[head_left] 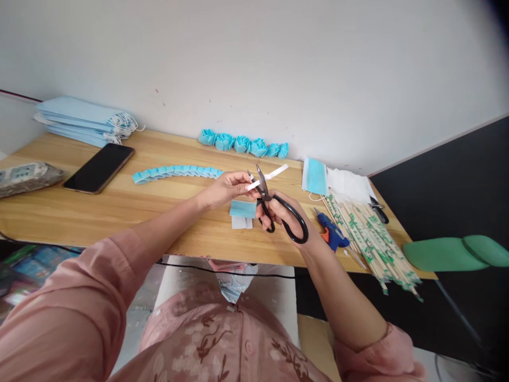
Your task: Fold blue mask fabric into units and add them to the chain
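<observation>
My right hand (280, 204) grips black-handled scissors (292, 216), their blades parted and pointing up and away from me. A narrow white strip (254, 185) is pinched between the thumb and fingers of my left hand (234, 184), close beside the blades. It appears to pass behind the blades and come out on the far side. Below my hands, a folded blue and white piece of material (242, 212) lies on the wooden table (191, 233). A row of blue folded pieces (175, 172) stretches leftward from my left hand.
Several blue fabric flowers (242, 143) line the wall. Stacked face masks (85, 118) and a phone (99, 167) lie left, near a power strip (29, 178). On the right are a blue glue gun (333, 231), wrapped chopsticks (371, 239), another mask (316, 176) and a green object (445, 253) at the edge.
</observation>
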{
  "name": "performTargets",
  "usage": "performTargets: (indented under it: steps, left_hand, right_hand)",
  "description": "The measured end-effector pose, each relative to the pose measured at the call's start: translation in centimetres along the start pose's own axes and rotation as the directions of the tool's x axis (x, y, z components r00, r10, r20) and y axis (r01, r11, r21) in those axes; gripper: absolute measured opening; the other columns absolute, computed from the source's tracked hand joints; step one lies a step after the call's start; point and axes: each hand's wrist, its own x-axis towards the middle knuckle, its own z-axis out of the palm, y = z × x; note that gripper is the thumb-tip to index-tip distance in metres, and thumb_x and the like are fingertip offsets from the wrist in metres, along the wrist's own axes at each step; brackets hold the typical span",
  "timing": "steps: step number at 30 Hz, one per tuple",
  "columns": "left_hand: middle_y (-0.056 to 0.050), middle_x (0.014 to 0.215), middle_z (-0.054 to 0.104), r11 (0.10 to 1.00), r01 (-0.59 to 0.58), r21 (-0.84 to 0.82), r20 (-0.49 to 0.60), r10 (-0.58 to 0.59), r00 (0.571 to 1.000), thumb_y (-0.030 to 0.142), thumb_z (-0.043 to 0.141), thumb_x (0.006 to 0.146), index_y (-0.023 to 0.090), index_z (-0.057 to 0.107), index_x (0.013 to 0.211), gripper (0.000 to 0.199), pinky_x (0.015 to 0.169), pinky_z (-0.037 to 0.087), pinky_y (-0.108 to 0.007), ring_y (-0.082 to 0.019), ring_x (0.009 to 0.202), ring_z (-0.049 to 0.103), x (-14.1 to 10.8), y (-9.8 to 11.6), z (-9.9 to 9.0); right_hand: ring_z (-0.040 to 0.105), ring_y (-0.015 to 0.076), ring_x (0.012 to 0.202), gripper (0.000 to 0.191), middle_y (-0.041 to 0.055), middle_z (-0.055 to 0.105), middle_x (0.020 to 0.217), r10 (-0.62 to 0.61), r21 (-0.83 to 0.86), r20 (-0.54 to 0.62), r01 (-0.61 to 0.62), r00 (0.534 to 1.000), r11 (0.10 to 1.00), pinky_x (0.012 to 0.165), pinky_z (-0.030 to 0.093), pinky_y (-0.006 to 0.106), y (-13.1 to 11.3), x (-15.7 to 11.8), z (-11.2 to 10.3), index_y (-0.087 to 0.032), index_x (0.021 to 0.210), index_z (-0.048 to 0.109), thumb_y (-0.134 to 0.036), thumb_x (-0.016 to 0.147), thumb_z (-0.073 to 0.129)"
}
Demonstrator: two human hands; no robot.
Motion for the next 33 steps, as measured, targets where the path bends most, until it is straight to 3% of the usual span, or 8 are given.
performTargets:
  steps: [19,25,30,33]
  left_hand:
    - [-0.003,0.080,0.074,0.998,-0.006,0.055,0.011,0.005,1.000,0.045,0.085,0.074,0.013,0.069,0.083,0.036,0.077,0.054,-0.028,-0.013,0.075,0.070,0.1,0.1,0.0]
    - [-0.003,0.077,0.073,0.995,-0.018,0.100,0.015,0.016,1.000,0.048,0.084,0.074,0.013,0.069,0.082,0.038,0.072,0.053,-0.026,-0.012,0.070,0.068,0.0,0.1,-0.1]
    - [-0.003,0.076,0.072,0.996,0.023,0.091,-0.049,-0.019,0.999,0.048,0.085,0.072,0.014,0.069,0.083,0.039,0.069,0.052,-0.025,-0.012,0.068,0.067,0.0,0.5,0.0]
    - [-0.003,0.080,0.072,0.997,-0.013,0.075,-0.061,0.018,0.998,0.046,0.085,0.074,0.014,0.069,0.083,0.037,0.070,0.052,-0.026,-0.012,0.069,0.067,0.0,0.6,0.0]
  right_hand:
    - [0.044,0.0044,0.047,0.040,-0.0033,0.056,0.068,0.005,-0.022,-0.056,-0.007,0.998,1.000,0.044,0.036,0.020,-0.6,-0.4,0.3,-0.018,0.086,0.057,-0.057,0.090,0.061]
    - [0.036,0.0030,0.038,0.044,-0.0071,0.052,0.059,0.086,-0.027,-0.097,-0.089,0.992,0.996,0.037,0.029,0.018,-0.2,-0.1,0.7,-0.018,0.093,0.062,-0.060,0.082,0.068]
    - [0.051,0.0079,0.057,0.051,-0.0052,0.054,0.067,0.119,-0.041,0.101,-0.116,0.988,0.992,0.058,0.050,0.024,0.7,-0.6,1.3,-0.018,0.104,0.064,-0.054,0.072,0.081]
    - [0.052,0.0091,0.065,0.056,-0.0027,0.057,0.076,0.091,-0.040,0.107,-0.087,0.990,0.995,0.070,0.053,0.028,0.7,-1.3,1.1,-0.019,0.109,0.063,-0.060,0.074,0.078]
